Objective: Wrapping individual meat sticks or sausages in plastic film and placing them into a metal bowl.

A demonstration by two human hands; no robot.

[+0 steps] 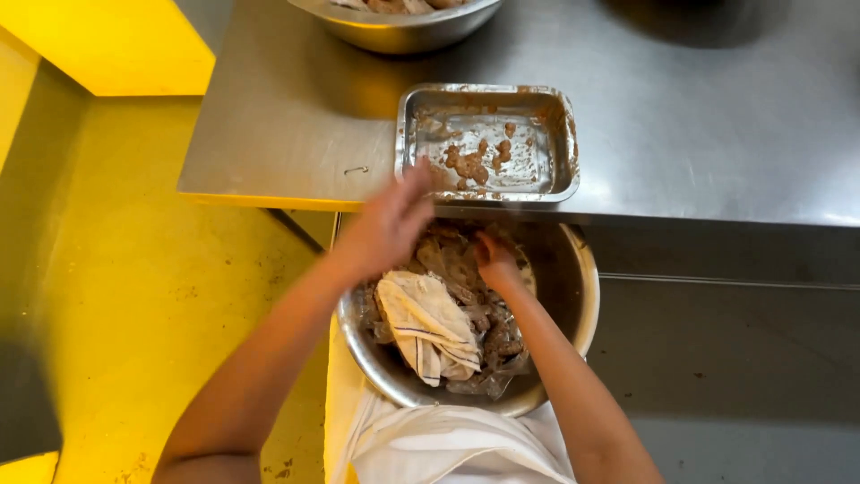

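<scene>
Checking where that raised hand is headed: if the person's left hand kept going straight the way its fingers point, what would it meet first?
Probably the rectangular steel tray smeared with brown bits: the left hand points up toward its near-left corner, at the steel table edge. The hand is blurred and its height unclear, so it could pass over the rim.

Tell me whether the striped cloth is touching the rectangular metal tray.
Apart. The head view shows the striped cloth lying inside the round metal bowl, below the table edge, while the rectangular metal tray sits on the table.

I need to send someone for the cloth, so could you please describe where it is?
Below the steel table's front edge sits a big round metal bowl. The cloth lies crumpled inside it: cream with dark stripes, the only fabric among brown scraps and clear plastic.
</scene>
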